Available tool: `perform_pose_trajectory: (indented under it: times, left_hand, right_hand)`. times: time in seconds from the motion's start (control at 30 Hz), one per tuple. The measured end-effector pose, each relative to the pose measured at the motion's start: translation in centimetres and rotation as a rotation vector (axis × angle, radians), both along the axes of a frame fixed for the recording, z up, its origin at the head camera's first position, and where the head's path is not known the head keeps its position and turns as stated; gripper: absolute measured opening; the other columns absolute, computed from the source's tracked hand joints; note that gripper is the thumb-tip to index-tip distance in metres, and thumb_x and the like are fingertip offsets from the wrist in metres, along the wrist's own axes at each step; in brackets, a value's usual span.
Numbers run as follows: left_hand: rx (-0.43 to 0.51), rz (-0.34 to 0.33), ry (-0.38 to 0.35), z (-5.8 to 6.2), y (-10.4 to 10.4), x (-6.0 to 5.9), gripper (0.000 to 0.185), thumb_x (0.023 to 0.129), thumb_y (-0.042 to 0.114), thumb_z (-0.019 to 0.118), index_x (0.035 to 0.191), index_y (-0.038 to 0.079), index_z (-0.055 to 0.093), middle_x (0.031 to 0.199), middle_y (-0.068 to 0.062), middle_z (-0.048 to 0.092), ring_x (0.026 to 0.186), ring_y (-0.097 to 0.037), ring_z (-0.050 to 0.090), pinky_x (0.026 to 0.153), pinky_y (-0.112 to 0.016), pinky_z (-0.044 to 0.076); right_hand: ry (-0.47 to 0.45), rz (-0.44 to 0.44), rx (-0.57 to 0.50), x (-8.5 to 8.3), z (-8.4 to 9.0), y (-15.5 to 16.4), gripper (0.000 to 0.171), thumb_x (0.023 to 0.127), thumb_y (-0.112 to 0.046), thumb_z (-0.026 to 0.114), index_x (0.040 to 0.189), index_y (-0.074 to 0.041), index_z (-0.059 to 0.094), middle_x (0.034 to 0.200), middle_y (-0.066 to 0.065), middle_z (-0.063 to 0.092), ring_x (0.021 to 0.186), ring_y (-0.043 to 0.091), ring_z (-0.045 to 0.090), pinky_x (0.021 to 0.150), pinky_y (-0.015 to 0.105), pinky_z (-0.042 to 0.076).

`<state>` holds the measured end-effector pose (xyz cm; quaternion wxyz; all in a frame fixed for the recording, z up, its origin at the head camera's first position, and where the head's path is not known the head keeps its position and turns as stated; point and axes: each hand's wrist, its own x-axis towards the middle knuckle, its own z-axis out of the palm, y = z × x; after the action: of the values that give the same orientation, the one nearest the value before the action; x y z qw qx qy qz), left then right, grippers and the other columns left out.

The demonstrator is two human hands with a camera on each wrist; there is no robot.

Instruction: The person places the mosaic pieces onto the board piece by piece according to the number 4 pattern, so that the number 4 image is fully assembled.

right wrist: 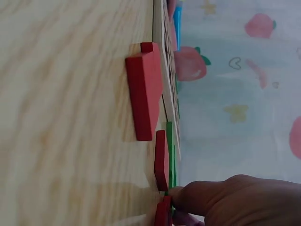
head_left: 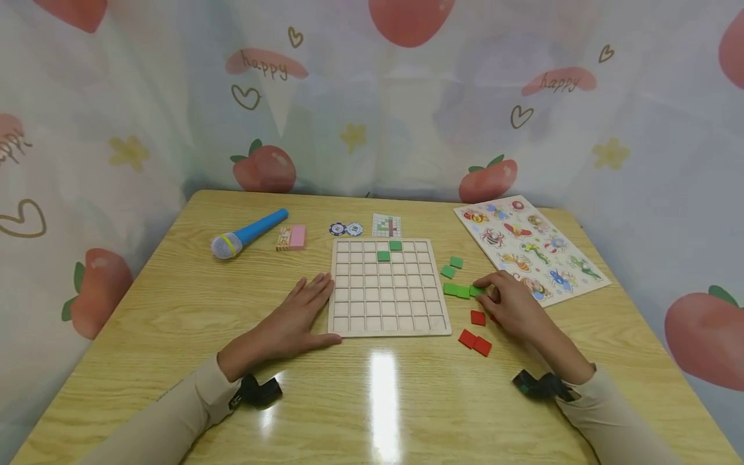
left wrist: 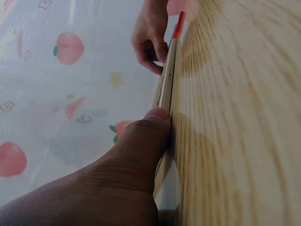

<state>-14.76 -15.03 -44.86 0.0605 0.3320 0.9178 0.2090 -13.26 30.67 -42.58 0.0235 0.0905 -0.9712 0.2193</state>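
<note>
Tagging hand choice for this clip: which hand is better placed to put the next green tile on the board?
Probably the right hand: it pinches a green tile beside other loose tiles. The left hand rests at the opposite edge of the board, away from them.

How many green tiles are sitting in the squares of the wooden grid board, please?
2: the first green tile is in the top row, fifth square from the left; the second green tile is in the second row, fourth from the left. None appear hidden.
</note>
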Motion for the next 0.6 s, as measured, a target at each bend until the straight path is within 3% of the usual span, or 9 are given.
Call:
perform_pose_trajectory:
  times: [0.33,0.47,0.6]
  left_hand:
    - [0.007,-0.001,-0.007,-0.5,-0.3,-0.1,0.112,0.093,0.067,0.072,0.169,0.001,0.022,0.180,-0.014,0.019,0.169,-0.031,0.013,0.138,-0.058,0.007]
    - [0.016,-0.006,-0.013,-0.6,-0.2,-0.1,0.112,0.093,0.067,0.071,0.170,0.002,0.021,0.180,-0.014,0.019,0.170,-0.031,0.012,0.138,-0.057,0.006]
    - [0.010,-0.006,-0.010,-0.5,-0.2,-0.1,0.112,0.093,0.067,0.072,0.170,0.003,0.020,0.180,-0.013,0.018,0.170,-0.030,0.012,0.139,-0.057,0.006]
  right_hand:
    - [-0.084,0.046,0.067,-1.2,0.7,-0.5,0.026,0.101,-0.014,0.069,0.125,-0.003,0.068,0.119,0.017,0.063,0.085,0.020,0.056,0.072,0.031,0.049]
    - [-0.063,0.091,0.088,-1.6,2.0,-1.2,0.025,0.102,-0.013,0.069,0.125,-0.003,0.068,0.124,0.019,0.062,0.093,0.026,0.062,0.078,0.038,0.057]
    - [-0.018,0.200,0.114,-2.5,4.0,-3.7,0.023,0.102,-0.010,0.070,0.123,-0.002,0.069,0.122,0.017,0.062,0.101,0.029,0.065,0.084,0.043,0.061]
